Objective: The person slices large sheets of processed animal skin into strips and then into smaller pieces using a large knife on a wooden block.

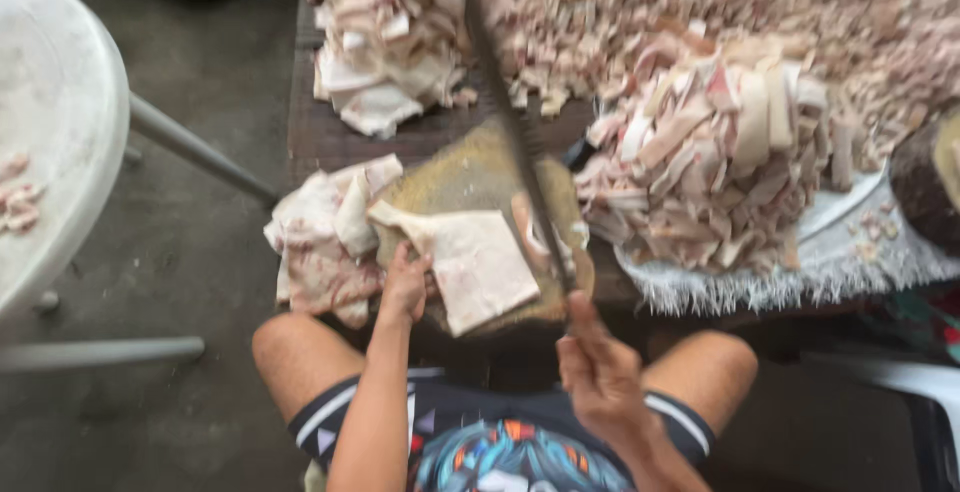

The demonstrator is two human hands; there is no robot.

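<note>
Head view looks down on a dark wooden worktop (330,137) with a round chopping block (465,187) at its near edge. Left hand (405,287) presses with fingers bent on a pale slab of pork skin (480,262) lying on the block. Right hand (600,372) is clenched around the handle of a long knife (515,127), whose blade is raised over the slab's right edge. Cut strips (710,152) are heaped on a plate to the right; more slabs (320,237) lie just left of the block.
</note>
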